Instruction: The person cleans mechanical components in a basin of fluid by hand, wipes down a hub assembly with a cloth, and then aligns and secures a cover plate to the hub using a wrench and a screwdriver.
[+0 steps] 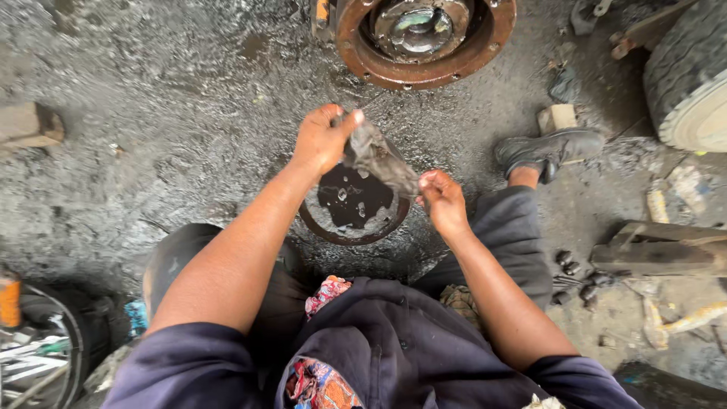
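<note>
A grimy rag [379, 160] stretches between both fists above the round pan [353, 206] of dark liquid, its length slanting from the left hand [322, 140], higher and farther out, to the right hand [441, 201]; both sets of fingers pinch its ends

Both hands are gripping a filthy grey rag [381, 160], left hand [322, 140] up top, right hand [443, 201] on the lower end, stretched right over a round pan of black oil [353, 206]. Rusty wheel hub [424, 38] sits beyond them.
</note>
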